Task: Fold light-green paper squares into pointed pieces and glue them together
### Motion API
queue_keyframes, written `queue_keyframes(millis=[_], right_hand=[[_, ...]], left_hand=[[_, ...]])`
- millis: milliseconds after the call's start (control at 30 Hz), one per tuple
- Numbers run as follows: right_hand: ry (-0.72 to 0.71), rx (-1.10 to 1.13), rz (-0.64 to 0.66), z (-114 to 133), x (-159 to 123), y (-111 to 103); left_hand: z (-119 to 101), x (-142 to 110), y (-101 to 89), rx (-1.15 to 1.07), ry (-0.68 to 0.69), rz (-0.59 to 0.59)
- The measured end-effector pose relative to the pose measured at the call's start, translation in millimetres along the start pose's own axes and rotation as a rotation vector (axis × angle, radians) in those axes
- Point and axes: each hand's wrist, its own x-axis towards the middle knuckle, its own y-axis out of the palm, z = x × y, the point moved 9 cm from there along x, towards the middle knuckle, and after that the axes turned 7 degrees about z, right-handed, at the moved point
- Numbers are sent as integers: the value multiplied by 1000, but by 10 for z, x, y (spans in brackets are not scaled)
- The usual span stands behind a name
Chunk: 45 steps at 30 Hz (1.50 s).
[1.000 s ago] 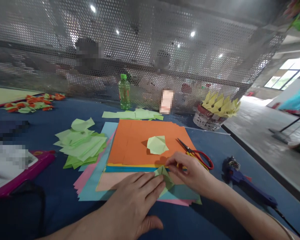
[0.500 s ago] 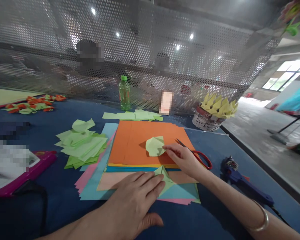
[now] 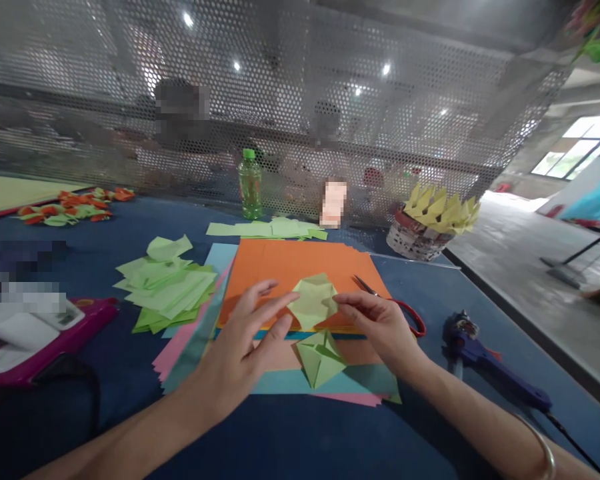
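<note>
Both hands hold a pale green folded paper piece (image 3: 314, 300) just above the orange sheet (image 3: 280, 267) on top of a stack of coloured paper. My left hand (image 3: 240, 347) pinches its left edge with fingers fairly straight. On the other side, my right hand (image 3: 377, 323) pinches the right edge. A second green folded piece (image 3: 323, 357) lies free on the stack, just below the hands. Red-handled scissors (image 3: 405, 312) lie partly hidden behind my right hand.
A pile of green paper squares (image 3: 167, 287) lies left of the stack. A blue glue gun (image 3: 485, 363) lies at the right. Farther back are a green bottle (image 3: 250, 183), more green papers (image 3: 267, 229) and a basket of yellow folded pieces (image 3: 430, 223). A pink case (image 3: 55, 340) sits at left. People sit behind a mesh screen.
My left hand lifted off the nearer folded piece and moved up. My right hand reached the farther piece; both hands now hold it, raised slightly off the orange sheet.
</note>
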Motion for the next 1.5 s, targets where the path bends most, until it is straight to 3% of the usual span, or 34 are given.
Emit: queue_keyframes(millis=[200, 533, 867, 1267, 1500], right_hand=[[-3, 62, 19, -33, 5, 28], [-52, -150, 18, 31, -1, 21], [-65, -262, 48, 55, -6, 29], [-30, -262, 57, 4, -15, 34], [-47, -260, 1, 71, -17, -24]], left_hand=[[64, 102, 81, -55, -5, 99], [93, 140, 79, -18, 53, 61], [55, 136, 124, -7, 59, 110], [18, 134, 143, 35, 93, 116], [35, 135, 133, 18, 57, 118]])
